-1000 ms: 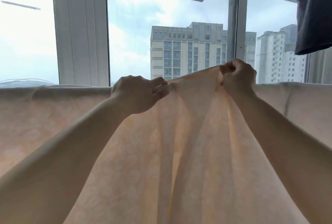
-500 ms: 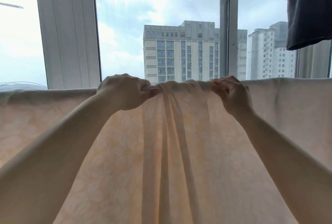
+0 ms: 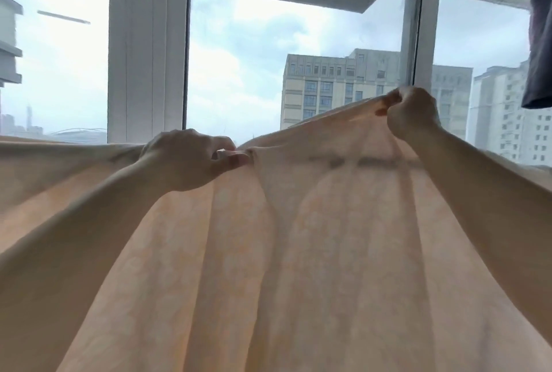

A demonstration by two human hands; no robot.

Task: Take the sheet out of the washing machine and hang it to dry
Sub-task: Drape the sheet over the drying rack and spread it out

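A pale peach sheet with a faint pattern hangs across the whole view, draped over a horizontal drying rail whose shadow shows through the cloth. My left hand pinches the sheet's top fold at rail height, left of centre. My right hand grips a bunch of the top edge and holds it lifted above the rail, so the cloth slopes up from left to right between the hands. The washing machine is out of view.
A large window with white frames stands just behind the sheet; tall buildings lie outside. A dark garment hangs at the top right edge.
My right hand has lifted its bunch of the sheet up above the rail and moved right. The left hand keeps its pinch at rail height. The view has shifted left.
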